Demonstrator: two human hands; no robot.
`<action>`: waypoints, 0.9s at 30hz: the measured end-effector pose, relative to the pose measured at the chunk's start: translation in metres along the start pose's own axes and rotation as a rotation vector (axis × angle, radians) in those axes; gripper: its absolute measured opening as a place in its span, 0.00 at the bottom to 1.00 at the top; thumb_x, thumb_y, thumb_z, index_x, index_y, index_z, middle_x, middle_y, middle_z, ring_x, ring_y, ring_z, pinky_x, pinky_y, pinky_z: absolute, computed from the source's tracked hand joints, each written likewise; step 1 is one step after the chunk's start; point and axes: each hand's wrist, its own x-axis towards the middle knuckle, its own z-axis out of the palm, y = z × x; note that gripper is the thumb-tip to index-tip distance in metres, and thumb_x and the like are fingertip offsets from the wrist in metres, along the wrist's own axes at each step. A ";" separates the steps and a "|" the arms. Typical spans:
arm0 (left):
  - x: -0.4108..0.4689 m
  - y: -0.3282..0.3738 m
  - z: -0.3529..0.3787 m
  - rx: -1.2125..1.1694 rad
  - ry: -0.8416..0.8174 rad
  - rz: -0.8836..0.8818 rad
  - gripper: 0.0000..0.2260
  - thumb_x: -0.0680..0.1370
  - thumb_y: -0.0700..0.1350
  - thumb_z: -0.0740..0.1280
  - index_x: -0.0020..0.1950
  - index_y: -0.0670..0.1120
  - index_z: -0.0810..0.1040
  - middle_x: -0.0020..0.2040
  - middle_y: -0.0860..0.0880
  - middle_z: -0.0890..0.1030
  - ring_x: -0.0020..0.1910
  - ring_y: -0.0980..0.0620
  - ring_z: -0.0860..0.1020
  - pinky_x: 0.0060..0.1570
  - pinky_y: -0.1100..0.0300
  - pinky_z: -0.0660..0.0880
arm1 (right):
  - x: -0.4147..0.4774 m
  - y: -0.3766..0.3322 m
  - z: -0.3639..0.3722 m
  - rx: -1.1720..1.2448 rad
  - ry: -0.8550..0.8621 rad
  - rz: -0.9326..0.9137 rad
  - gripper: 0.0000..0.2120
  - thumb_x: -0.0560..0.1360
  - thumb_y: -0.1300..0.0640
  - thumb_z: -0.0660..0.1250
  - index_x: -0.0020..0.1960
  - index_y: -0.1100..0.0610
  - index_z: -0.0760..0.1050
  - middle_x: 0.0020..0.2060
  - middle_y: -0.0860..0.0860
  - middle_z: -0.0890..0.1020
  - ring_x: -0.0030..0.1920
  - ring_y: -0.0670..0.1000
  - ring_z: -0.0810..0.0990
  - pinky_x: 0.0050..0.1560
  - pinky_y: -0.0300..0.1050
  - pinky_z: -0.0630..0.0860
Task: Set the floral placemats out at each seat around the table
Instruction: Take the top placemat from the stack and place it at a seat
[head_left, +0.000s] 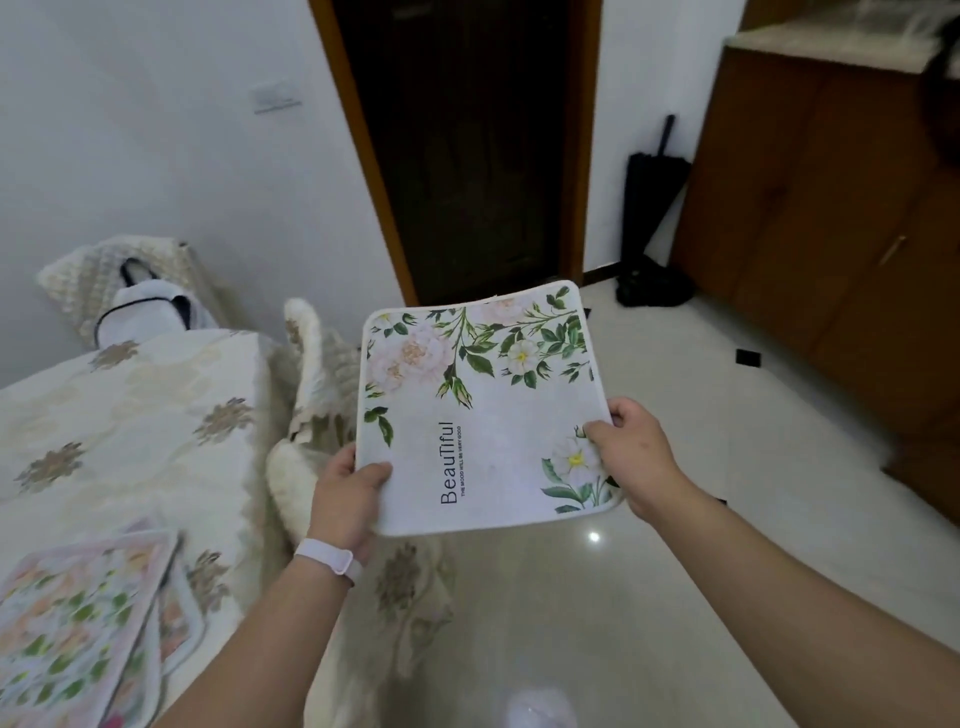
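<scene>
I hold a white floral placemat flat in the air over the floor, printed with pale flowers, green leaves and the word "BeauTiful". My left hand grips its near left corner, thumb on top. My right hand pinches its near right edge over a printed flower. To the left stands the table, covered in a cream cloth with gold flower patterns. Two more floral placemats lie overlapped at the table's near left, blurred.
A cloth-covered chair stands just beyond the table's corner, below the held mat. Another covered seat with a white bag sits by the wall. A dark doorway, a black umbrella and a wooden cabinet lie ahead and right, across glossy floor.
</scene>
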 end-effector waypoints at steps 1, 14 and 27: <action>0.008 0.000 0.014 0.006 -0.017 -0.001 0.12 0.74 0.33 0.65 0.49 0.48 0.81 0.45 0.47 0.86 0.39 0.47 0.84 0.34 0.55 0.79 | 0.009 0.001 -0.008 0.003 0.024 0.006 0.05 0.73 0.62 0.65 0.43 0.53 0.77 0.38 0.49 0.85 0.36 0.49 0.85 0.31 0.42 0.78; 0.198 -0.020 0.120 -0.027 -0.053 -0.057 0.13 0.74 0.31 0.64 0.51 0.46 0.79 0.49 0.43 0.84 0.45 0.41 0.82 0.45 0.48 0.80 | 0.206 -0.003 0.019 -0.125 0.133 0.049 0.05 0.73 0.60 0.66 0.45 0.51 0.77 0.41 0.48 0.84 0.40 0.49 0.83 0.34 0.43 0.77; 0.416 0.062 0.159 -0.044 0.050 -0.095 0.13 0.74 0.33 0.65 0.46 0.52 0.80 0.47 0.47 0.85 0.43 0.44 0.82 0.40 0.51 0.78 | 0.429 -0.103 0.132 -0.172 0.021 0.031 0.05 0.74 0.61 0.66 0.46 0.52 0.76 0.42 0.48 0.83 0.41 0.49 0.83 0.32 0.41 0.75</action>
